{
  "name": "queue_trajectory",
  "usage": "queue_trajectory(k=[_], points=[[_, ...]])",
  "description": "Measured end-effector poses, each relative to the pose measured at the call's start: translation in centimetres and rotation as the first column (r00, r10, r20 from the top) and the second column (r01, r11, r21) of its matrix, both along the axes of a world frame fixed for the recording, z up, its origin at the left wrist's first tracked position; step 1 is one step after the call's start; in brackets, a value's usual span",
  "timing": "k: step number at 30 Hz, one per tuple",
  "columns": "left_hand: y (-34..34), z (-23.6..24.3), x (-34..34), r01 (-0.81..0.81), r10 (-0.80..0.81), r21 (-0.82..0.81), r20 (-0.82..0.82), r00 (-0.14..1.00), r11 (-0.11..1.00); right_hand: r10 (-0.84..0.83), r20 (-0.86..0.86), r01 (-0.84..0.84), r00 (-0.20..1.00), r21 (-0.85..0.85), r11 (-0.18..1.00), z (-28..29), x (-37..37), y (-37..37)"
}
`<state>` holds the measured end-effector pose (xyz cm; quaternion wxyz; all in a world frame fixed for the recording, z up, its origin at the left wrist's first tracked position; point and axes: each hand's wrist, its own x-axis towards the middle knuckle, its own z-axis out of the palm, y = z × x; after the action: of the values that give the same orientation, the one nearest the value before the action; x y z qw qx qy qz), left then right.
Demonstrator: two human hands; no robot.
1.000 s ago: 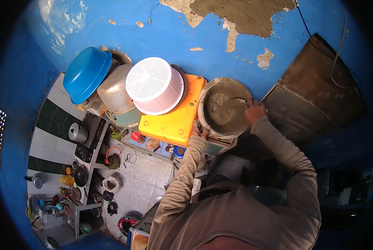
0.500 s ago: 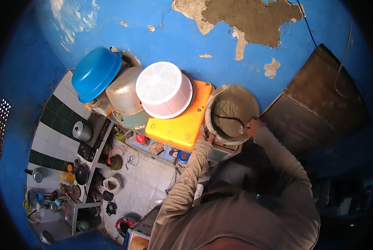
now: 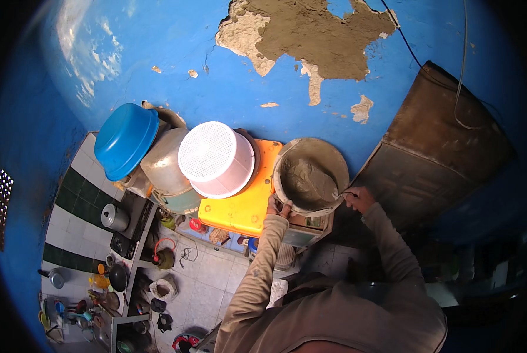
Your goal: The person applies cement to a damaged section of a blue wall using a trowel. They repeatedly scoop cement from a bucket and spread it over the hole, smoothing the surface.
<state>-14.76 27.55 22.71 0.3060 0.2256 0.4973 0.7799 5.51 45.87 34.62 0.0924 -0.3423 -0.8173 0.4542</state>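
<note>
The bucket (image 3: 317, 146) of wet mortar (image 3: 304, 181) sits right of the yellow lid (image 3: 240, 215); our left hand (image 3: 279, 207) grips its near-left rim, our right hand (image 3: 360, 200) curls round a thin tool (image 3: 347, 195) at its right side; if our left slipped during a hard push, it could tip and spill.

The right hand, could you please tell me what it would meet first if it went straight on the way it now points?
The right hand would probably first meet the right rim of the round, mortar-smeared grey bucket, though the hand's height is unclear, so it might pass over.
</note>
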Motion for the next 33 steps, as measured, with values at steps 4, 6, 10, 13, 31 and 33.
queue_trajectory(k=[4, 6, 10, 13, 31, 33], points=[[-0.1, 2.0, 0.3, -0.015, 0.016, -0.033, 0.015, 1.000, 0.999, 0.078, -0.038, -0.070, 0.996, 0.183, 0.981, 0.9, 0.5, 1.4], [0.1, 0.6, 0.1, -0.012, 0.011, -0.011, -0.037, 0.999, 1.000, 0.125, -0.056, -0.103, 0.991, 0.302, 0.948, 1.4, 1.1, 2.4], [-0.4, 2.2, 0.4, -0.046, 0.045, -0.033, -0.034, 0.998, 0.998, 0.117, 0.058, -0.130, 0.991, 0.389, 0.912, 8.5, 0.7, 2.8], [-0.4, 2.0, 0.1, -0.069, 0.056, -0.075, -0.159, 0.986, 0.995, 0.156, 0.032, -0.158, 0.987, 0.309, 0.938, 13.8, 0.4, 2.2], [-0.4, 2.0, 0.1, -0.048, 0.048, -0.001, -0.038, 0.998, 0.999, 0.680, -0.179, -0.670, 0.711, 0.122, 0.733, 37.5, -8.0, -0.3], [-0.1, 0.2, -0.6, -0.061, 0.060, -0.014, -0.050, 0.997, 0.998, 0.704, -0.240, -0.709, 0.668, 0.082, 0.700, 37.4, -10.2, 2.0]])
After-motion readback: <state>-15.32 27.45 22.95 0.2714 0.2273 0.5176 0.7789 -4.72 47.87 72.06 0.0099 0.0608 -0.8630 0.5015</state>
